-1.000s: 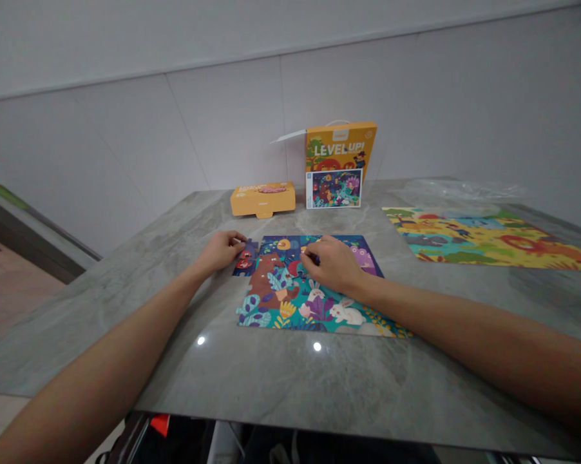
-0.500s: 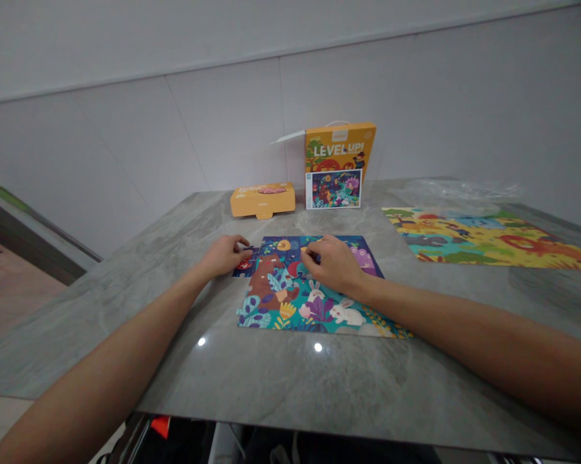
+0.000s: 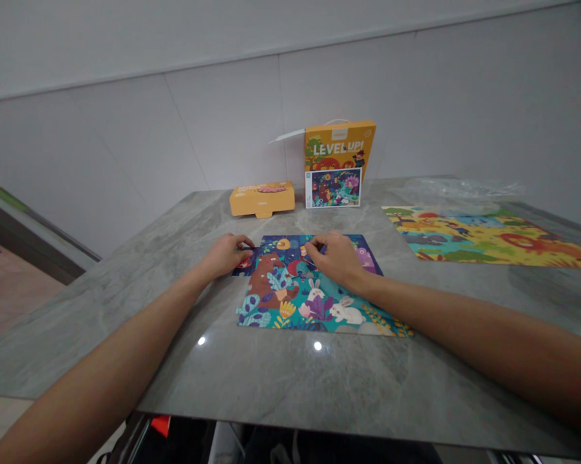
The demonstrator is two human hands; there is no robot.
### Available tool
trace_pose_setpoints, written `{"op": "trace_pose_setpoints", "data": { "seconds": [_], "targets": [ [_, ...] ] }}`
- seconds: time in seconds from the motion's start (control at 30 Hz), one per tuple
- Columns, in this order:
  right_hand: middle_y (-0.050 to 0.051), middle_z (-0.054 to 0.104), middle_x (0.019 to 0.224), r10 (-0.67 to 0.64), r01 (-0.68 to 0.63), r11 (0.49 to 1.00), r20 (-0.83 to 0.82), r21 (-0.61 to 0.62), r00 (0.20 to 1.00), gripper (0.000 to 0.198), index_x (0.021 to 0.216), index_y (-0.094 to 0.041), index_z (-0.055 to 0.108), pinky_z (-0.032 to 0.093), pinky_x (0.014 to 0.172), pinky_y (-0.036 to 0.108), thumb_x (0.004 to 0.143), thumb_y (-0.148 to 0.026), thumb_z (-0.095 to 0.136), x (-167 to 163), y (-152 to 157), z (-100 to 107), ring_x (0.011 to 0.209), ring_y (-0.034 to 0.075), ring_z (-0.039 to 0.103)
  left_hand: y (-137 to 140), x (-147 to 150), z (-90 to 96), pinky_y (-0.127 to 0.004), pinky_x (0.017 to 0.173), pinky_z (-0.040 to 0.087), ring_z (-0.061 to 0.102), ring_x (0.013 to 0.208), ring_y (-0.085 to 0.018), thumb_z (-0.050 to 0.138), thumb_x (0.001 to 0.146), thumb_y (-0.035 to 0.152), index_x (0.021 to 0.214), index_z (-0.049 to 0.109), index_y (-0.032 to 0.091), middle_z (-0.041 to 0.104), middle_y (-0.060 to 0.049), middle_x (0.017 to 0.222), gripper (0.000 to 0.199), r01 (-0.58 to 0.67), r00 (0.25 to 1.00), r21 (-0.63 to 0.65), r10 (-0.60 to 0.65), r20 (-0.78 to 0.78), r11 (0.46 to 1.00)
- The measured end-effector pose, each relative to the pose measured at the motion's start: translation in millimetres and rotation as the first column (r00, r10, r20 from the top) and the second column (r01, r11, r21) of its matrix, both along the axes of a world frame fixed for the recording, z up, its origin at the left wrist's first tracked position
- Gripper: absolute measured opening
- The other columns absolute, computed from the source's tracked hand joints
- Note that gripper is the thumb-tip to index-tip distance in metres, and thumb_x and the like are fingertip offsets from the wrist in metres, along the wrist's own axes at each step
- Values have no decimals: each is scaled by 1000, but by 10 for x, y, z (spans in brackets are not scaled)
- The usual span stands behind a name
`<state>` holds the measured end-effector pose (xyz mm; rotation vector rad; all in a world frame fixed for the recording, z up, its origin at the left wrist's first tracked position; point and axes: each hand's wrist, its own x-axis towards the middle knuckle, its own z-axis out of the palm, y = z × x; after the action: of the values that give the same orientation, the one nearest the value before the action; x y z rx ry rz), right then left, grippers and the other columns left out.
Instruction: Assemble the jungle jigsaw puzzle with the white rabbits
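Note:
A mostly joined jigsaw puzzle (image 3: 295, 309) lies flat on the table, showing a brown bear, white rabbits and plants. At its upper left, a dark blue and red puzzle piece (image 3: 242, 267) sticks out past the edge. My left hand (image 3: 225, 255) is closed over that piece, fingertips curled on it. My right hand (image 3: 337, 259) rests over the upper middle of the puzzle with its fingers bent in. Thumb and forefinger come together there near the picture's small figure; what lies beneath them is hidden. The hand and wrist cover part of the puzzle's right side.
A small yellow box (image 3: 263, 201) lies behind the puzzle. Beside it stands a larger yellow box (image 3: 339, 138), a picture card (image 3: 333, 188) leaning on its front. Another joined puzzle (image 3: 484, 238) is at the right, with crumpled clear plastic (image 3: 459, 190) behind it. The grey table (image 3: 271, 380) meets the wall.
My right hand has shifted slightly up and right, uncovering a little more of the puzzle's middle. My left hand stays on the same piece.

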<state>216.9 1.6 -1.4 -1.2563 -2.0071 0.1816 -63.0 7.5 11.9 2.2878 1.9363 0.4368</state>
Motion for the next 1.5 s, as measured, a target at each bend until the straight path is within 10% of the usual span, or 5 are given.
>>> {"op": "trace_pose_setpoints", "data": {
  "seconds": [0.57,0.7,0.9,1.07,1.5],
  "targets": [
    [5,68,86,-98,32,979,-322,-202,942,21,89,-18,67,43,75,32,82,-20,47,34,171,-42,80,20,59,37,-14,6,-30,76,48,63,81,-21,56,80,27,95,74,22,69,-5,90,24,-180,975,11,177,135,984],
    [4,67,81,-206,64,947,-445,-314,872,25,95,-18,64,43,66,30,80,-20,44,62,280,-66,75,20,60,-174,274,94,-35,87,47,60,93,-24,58,86,43,106,72,23,68,-7,100,32,59,987,174,-84,137,983],
    [14,65,104,-100,103,978,23,-182,995,35,112,-14,60,45,81,36,79,-15,47,24,82,-20,97,27,59,-470,624,99,-48,109,31,41,128,-31,56,90,53,132,60,31,49,-8,143,47,616,787,52,-614,-56,786],
    [21,59,113,-92,106,994,424,-9,901,37,116,-11,60,41,88,46,88,-32,50,-40,-162,29,109,36,52,-404,503,76,-46,106,35,46,119,-30,63,85,55,133,58,24,59,-11,129,57,525,851,52,-523,-49,849],
    [14,55,110,155,-171,985,403,4,902,29,109,-18,68,35,92,42,87,-33,56,5,-142,33,108,30,46,-352,390,160,-41,100,39,50,110,-26,72,79,46,112,68,22,57,-9,114,41,471,882,-34,-469,51,881]
  ]
}}
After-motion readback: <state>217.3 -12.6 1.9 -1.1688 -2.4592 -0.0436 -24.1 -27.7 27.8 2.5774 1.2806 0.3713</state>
